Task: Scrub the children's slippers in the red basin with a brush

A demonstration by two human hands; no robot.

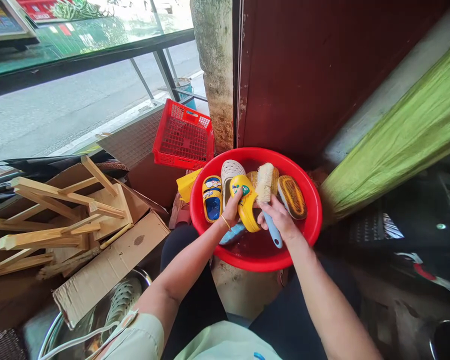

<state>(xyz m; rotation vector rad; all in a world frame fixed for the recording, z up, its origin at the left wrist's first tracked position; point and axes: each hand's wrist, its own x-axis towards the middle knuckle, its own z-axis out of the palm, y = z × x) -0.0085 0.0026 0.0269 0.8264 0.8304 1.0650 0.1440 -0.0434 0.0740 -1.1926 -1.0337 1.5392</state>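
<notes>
My left hand (232, 209) is closed around a yellow clog (249, 212) with a green cartoon figure on its top. In my right hand (279, 219) is a scrub brush (267, 182) with pale bristles and a blue handle, its head right beside the clog. Both are held over a red basin (313, 200) with water in it. Around them in the basin are a yellow and blue sandal (212, 199), a white clog (232, 170) and an upturned shoe with a yellow-brown sole (292, 196). Something light blue lies partly hidden under my left wrist.
Behind the basin stands a red plastic crate (183, 135), near a yellow object (188, 185). Upturned wooden stools (71, 215) and a cardboard flap (112, 265) crowd the left. Green cloth (397, 125) hangs at right; a dark red panel (296, 75) rises behind.
</notes>
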